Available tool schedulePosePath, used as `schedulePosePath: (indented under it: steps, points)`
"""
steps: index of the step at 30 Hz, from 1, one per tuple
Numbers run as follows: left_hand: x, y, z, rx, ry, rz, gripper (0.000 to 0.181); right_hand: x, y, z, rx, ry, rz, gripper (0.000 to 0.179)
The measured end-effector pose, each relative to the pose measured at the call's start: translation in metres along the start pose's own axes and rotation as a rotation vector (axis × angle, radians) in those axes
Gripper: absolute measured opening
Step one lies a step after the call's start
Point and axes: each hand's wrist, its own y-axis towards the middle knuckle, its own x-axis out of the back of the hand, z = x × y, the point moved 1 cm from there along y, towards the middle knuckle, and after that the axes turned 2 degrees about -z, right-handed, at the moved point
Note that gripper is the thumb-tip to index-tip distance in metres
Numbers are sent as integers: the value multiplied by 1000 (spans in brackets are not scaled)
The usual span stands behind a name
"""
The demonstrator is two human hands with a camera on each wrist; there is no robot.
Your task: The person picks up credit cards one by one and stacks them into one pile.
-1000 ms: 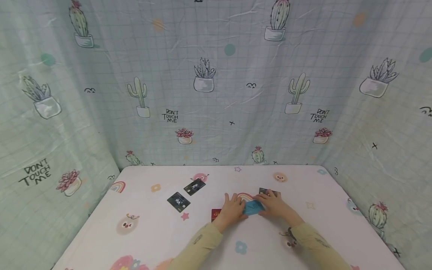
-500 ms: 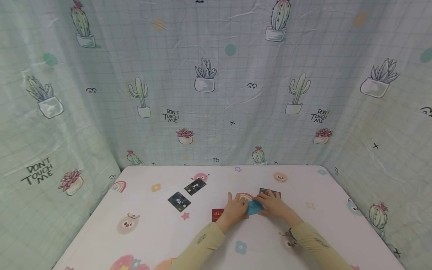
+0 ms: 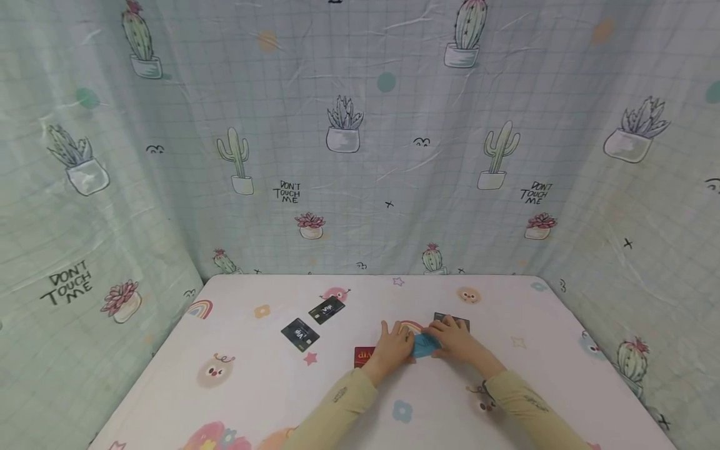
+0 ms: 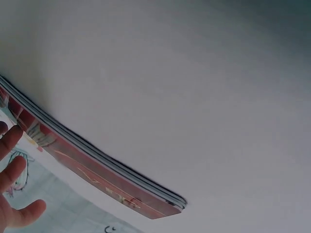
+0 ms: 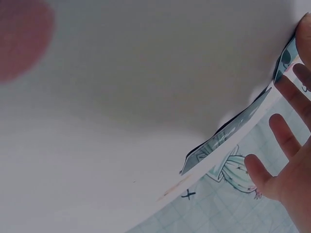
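Observation:
In the head view, a blue card (image 3: pixel 425 345) lies between the two hands at the middle right of the table. My left hand (image 3: pixel 394 349) grips its left end, with the thumb low and the fingers over the far side. My right hand (image 3: pixel 454 341) pinches the right end; in the right wrist view thumb and finger meet at the blue card (image 5: pixel 288 56), other fingers spread. Partly behind the left wrist is a red VIP card (image 3: pixel 363 355); the left wrist view shows a red-topped card stack (image 4: pixel 97 170). A dark card (image 3: pixel 462 323) is partly covered by the right hand.
Two black VIP cards, a nearer card (image 3: pixel 300 335) and a farther card (image 3: pixel 326 309), lie on the left part of the table. The white tabletop (image 3: pixel 253 375) has printed cartoon patterns. A cactus-print curtain (image 3: pixel 388 175) stands behind and along both sides.
My left hand has shifted slightly right along the blue card, so less of the card shows and more of the red card is uncovered. The right hand stays nearly in place.

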Motion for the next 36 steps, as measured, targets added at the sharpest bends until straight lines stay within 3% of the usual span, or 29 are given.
schedulePosePath:
  steps: [10,25,36]
  points:
    - [0,0,-1,-4,45,12,60,-5,0,-2,-21,-12,2,53]
    - [7,-3,-1,-15,95,-2,61,-7,-3,-2,44,-157,-120,56]
    - [7,-3,-2,4,77,2,57,-1,-2,1,35,-157,-68,54]
